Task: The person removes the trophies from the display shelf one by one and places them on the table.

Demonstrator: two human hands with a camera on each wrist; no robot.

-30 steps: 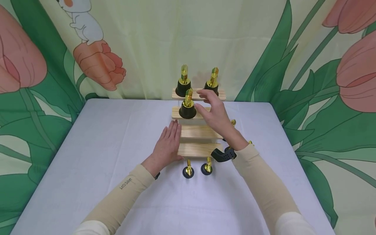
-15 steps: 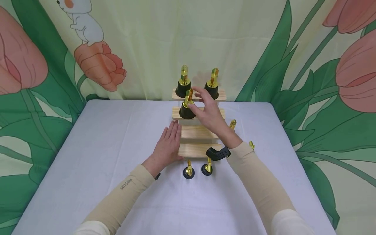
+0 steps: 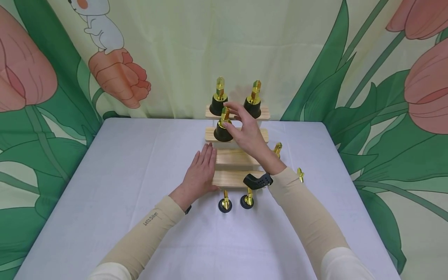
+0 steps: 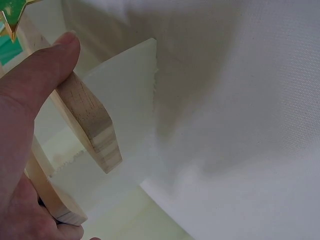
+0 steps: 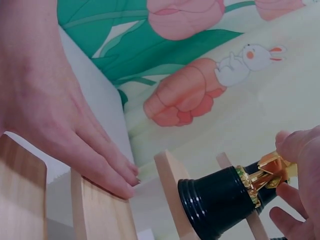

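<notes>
A wooden rack with several stepped boards (image 3: 238, 157) stands on the table. On its second board from the top is a small trophy (image 3: 223, 132) with a black base and a gold top. My right hand (image 3: 248, 134) pinches this trophy's gold top between thumb and fingers; in the right wrist view the black base (image 5: 215, 202) is against the board. My left hand (image 3: 199, 171) rests along the left ends of the lower boards, fingers straight. In the left wrist view its thumb (image 4: 62, 55) lies on a board's end (image 4: 92, 120).
Two more trophies, left (image 3: 218, 101) and right (image 3: 253, 103), stand on the top board. In front of the rack are two others, (image 3: 225, 204) and a trophy (image 3: 247, 201) beside it. Gold tops (image 3: 277, 149) show at the rack's right, partly behind the right arm. A printed curtain (image 3: 168, 58) hangs behind.
My right hand has moved left, from beside the trophy on the second board to a pinch on its gold top. The left hand has stayed in place.
</notes>
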